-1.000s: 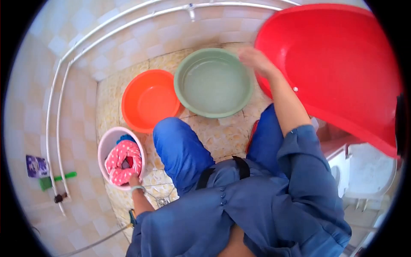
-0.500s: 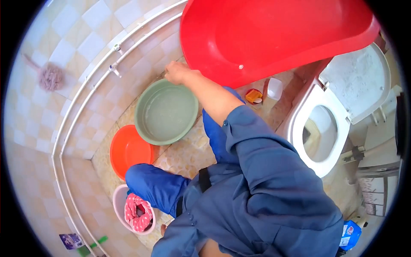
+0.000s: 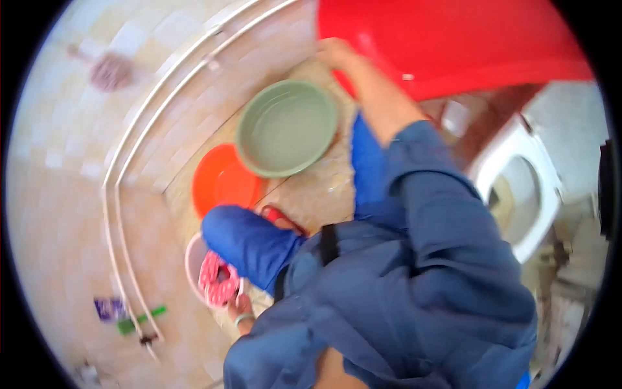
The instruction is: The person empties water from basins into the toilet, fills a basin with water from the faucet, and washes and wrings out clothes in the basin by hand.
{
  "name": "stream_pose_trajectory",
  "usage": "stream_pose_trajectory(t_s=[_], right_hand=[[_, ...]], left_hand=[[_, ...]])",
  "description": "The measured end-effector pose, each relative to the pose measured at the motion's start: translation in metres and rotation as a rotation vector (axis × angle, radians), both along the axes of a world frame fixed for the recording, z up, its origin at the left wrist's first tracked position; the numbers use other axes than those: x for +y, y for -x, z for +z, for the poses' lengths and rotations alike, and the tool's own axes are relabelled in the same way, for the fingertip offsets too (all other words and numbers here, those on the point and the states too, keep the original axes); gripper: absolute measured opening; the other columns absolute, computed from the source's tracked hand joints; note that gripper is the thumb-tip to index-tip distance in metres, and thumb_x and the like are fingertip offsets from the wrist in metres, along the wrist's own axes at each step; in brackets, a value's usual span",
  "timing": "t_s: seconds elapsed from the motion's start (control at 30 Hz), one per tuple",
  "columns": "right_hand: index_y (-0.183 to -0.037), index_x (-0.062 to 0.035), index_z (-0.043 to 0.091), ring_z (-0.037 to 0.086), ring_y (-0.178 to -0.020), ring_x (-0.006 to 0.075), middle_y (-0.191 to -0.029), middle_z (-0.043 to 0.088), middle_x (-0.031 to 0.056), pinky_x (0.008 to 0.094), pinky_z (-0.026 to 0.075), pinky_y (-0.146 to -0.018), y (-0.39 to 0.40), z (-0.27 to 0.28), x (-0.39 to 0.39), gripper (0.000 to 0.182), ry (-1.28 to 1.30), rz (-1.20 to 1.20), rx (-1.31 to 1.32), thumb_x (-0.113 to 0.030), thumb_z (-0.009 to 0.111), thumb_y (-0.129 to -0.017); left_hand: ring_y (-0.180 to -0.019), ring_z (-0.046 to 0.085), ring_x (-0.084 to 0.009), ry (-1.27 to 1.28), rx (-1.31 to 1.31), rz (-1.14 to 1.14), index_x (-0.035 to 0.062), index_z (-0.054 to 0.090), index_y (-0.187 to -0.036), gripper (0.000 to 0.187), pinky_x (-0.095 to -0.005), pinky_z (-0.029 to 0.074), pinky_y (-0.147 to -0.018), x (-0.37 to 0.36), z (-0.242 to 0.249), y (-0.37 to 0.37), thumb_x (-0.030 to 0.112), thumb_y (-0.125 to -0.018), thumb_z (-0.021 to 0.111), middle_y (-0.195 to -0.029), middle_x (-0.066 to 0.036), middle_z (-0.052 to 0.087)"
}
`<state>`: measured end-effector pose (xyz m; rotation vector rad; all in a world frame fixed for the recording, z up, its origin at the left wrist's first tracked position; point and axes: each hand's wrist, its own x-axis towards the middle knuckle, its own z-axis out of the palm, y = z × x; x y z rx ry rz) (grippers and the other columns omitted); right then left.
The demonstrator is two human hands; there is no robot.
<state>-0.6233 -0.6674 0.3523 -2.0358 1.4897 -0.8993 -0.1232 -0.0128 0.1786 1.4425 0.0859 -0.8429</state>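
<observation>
Red tub (image 3: 453, 45) is held raised at the top of the view, above the floor (image 3: 317, 188) and above the green basin (image 3: 287, 128). It is tilted, its hollow side facing the camera; its long axis runs roughly left to right across the view. The right hand (image 3: 334, 52) grips the tub at its left lower rim; the fingers (image 3: 327, 45) are closed over the rim edge, though blur prevents finer reading. Green basin sits on the floor just below that hand, upright, holding water. Orange basin (image 3: 220, 178) lies beside it, lower left, its rim partly under the green one. A pink bucket (image 3: 194, 259) stands further down, by the person's knee, with a pink dotted cloth (image 3: 217, 279) in it. The left hand (image 3: 241, 305) rests at the bucket's near edge, just beside the cloth; whether its fingers are spread or closed cannot be told. A toilet (image 3: 518, 188), seat up, stands right. White pipes (image 3: 129, 168) run along the tiled wall. A green brush (image 3: 139, 319) lies near the pipes.
</observation>
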Motion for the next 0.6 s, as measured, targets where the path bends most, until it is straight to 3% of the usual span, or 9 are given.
stream_pose_trajectory(t_s=[0.07,0.1,0.13,0.23,0.33,0.4,0.43,0.47,0.6], right_hand=[[-0.089,-0.007,0.071,0.067,-0.086,0.0299,-0.091,0.068,0.0173,0.0435,0.053,-0.071,-0.016,-0.027,-0.034,0.023,0.003,-0.106,0.202,-0.02,0.054,-0.081],[-0.09,-0.0049,0.071,0.067,-0.088,0.0318,-0.094,0.068,0.0202,0.0443,0.054,-0.075,-0.021,-0.025,-0.043,0.022,0.187,-0.101,0.51,-0.017,0.054,-0.08],[-0.092,-0.0021,0.07,0.065,-0.094,0.0346,-0.098,0.066,0.0228,0.0445,0.053,-0.082,-0.032,-0.018,-0.032,0.023,0.074,-0.211,0.203,-0.013,0.055,-0.078],[-0.097,-0.0024,0.07,0.063,-0.101,0.0358,-0.102,0.065,0.023,0.044,0.049,-0.09,-0.049,0.022,0.017,0.027,0.081,-0.269,-0.054,-0.011,0.053,-0.078],[-0.098,-0.0041,0.07,0.063,-0.099,0.0352,-0.101,0.066,0.0233,0.0449,0.05,-0.089,-0.047,0.033,0.039,0.027,0.056,-0.259,-0.013,-0.011,0.052,-0.078],[-0.096,-0.0056,0.07,0.065,-0.094,0.0341,-0.098,0.066,0.0231,0.0458,0.051,-0.082,-0.036,0.037,0.041,0.025,0.12,-0.071,0.314,-0.011,0.053,-0.078],[-0.092,-0.0071,0.07,0.065,-0.088,0.0333,-0.095,0.067,0.0213,0.046,0.052,-0.075,-0.035,0.017,0.027,0.022,0.191,-0.076,0.208,-0.017,0.055,-0.079],[-0.091,-0.0087,0.069,0.066,-0.086,0.0322,-0.094,0.068,0.018,0.0453,0.052,-0.072,-0.03,0.001,0.01,0.022,-0.024,-0.015,0.005,-0.023,0.057,-0.08],[-0.098,-0.0058,0.068,0.062,-0.1,0.0349,-0.103,0.066,0.0195,0.0441,0.049,-0.086,-0.006,0.013,0.034,0.029,0.148,-0.003,0.311,-0.024,0.053,-0.081]], left_hand=[[-0.096,0.056,-0.0258,0.091,-0.215,-0.156,0.0067,0.057,-0.106,0.027,-0.0409,0.049,-0.086,-0.048,0.021,0.009,0.025,-0.087,0.056,-0.105,-0.009,0.058],[-0.097,0.056,-0.0258,0.089,-0.185,-0.145,0.007,0.057,-0.107,0.028,-0.041,0.048,-0.087,-0.064,0.023,0.008,0.026,-0.087,0.056,-0.106,-0.009,0.058],[-0.098,0.056,-0.0258,0.077,-0.122,-0.111,0.0072,0.057,-0.108,0.028,-0.0412,0.048,-0.088,-0.073,0.022,0.006,0.026,-0.087,0.056,-0.108,-0.009,0.058],[-0.102,0.055,-0.0258,0.081,0.007,-0.045,0.0078,0.057,-0.111,0.03,-0.0416,0.047,-0.091,-0.094,0.021,-0.005,0.027,-0.087,0.056,-0.112,-0.008,0.057],[-0.106,0.054,-0.0259,0.112,0.076,-0.035,0.0084,0.056,-0.114,0.033,-0.0421,0.045,-0.095,-0.11,0.025,-0.005,0.027,-0.087,0.057,-0.116,-0.008,0.057],[-0.109,0.053,-0.0259,0.138,0.131,-0.017,0.0088,0.056,-0.116,0.034,-0.0424,0.044,-0.097,-0.112,0.023,-0.006,0.028,-0.087,0.057,-0.119,-0.008,0.056],[-0.11,0.053,-0.026,0.147,0.17,0.015,0.009,0.056,-0.117,0.035,-0.0425,0.044,-0.098,-0.107,0.023,-0.003,0.028,-0.087,0.057,-0.12,-0.007,0.056],[-0.112,0.053,-0.026,0.148,0.202,0.062,0.0092,0.056,-0.118,0.036,-0.0427,0.043,-0.099,-0.099,0.02,0.0,0.028,-0.087,0.057,-0.122,-0.007,0.056],[-0.111,0.052,-0.0329,0.05,0.26,0.069,0.0039,0.048,-0.122,0.037,-0.0453,0.045,-0.097,-0.105,-0.003,0.019,0.023,-0.091,0.053,-0.122,-0.017,0.052]])
